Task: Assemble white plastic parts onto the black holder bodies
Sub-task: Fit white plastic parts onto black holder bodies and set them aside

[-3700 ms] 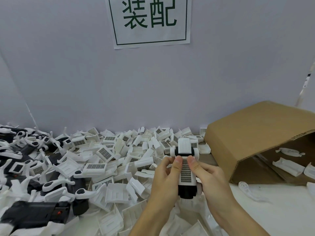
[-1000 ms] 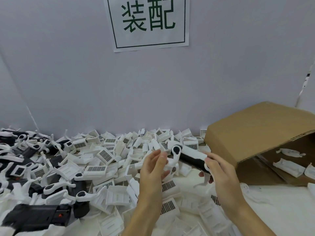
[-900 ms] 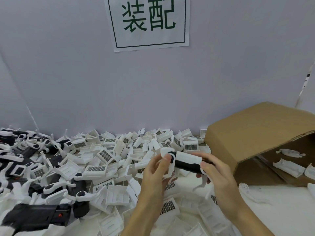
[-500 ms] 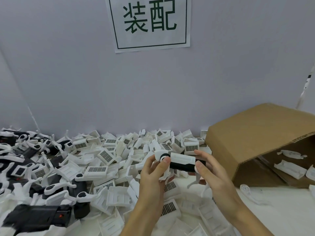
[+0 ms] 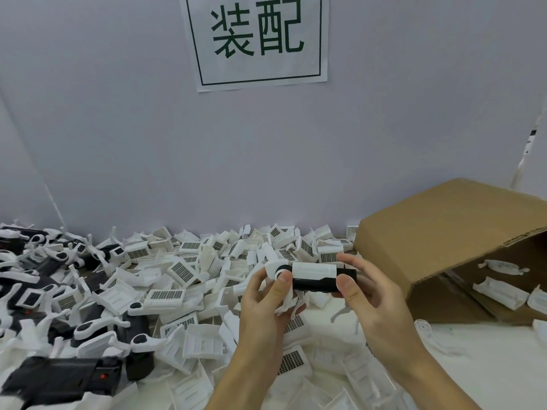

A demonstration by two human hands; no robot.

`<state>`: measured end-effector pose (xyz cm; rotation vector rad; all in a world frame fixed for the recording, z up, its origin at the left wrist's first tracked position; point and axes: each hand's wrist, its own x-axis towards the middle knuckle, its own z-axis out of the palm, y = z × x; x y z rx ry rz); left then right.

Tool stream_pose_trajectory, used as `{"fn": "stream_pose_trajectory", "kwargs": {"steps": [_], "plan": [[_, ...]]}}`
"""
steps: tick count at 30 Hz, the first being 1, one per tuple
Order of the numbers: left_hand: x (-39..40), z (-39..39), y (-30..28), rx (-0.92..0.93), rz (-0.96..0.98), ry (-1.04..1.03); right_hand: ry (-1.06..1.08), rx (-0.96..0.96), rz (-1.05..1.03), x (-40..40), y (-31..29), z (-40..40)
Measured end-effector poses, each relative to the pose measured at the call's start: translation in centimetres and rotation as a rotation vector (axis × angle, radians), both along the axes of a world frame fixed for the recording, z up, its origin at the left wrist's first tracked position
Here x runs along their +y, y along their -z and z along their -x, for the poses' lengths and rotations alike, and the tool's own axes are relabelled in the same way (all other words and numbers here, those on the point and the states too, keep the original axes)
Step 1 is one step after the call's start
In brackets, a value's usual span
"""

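Holder body lies level between both hands, left hand pinching its white end, right hand gripping the other, likely steadying the white part for seating.

Factory assembly station. Printed sign with two green Chinese characters on plain wall. Below sign, white tabletop heaped with identical white plastic parts. Black holder bodies far left of sign; tipped cardboard box right, more parts inside.
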<state>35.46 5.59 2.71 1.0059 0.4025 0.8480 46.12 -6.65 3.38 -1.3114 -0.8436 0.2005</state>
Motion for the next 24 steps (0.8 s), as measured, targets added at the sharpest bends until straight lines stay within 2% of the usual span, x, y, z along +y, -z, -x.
{"fn": "stream_pose_trajectory", "kwargs": {"steps": [5,7,10,12,18,24], "plan": [[-0.31,-0.04,-0.25,-0.005,-0.018,0.02,0.007,0.119,0.034,0.13,0.18,-0.47],[-0.35,0.05,-0.52,-0.029,-0.017,0.063,-0.006,0.304,0.039,0.19,0.31,-0.58],[-0.5,0.16,-0.76,-0.043,-0.119,0.133,-0.158,0.623,0.049,-0.18,0.19,-0.34],[-0.62,0.18,-0.78,-0.054,-0.167,0.156,-0.261,0.746,0.054,-0.38,0.03,-0.29],[-0.5,0.23,-0.65,-0.118,-0.129,0.158,-0.347,0.84,0.02,-0.56,-0.04,-0.36],[-0.55,0.13,-0.76,-0.129,-0.086,0.147,-0.284,0.785,0.05,-0.29,0.08,-0.61]]}}
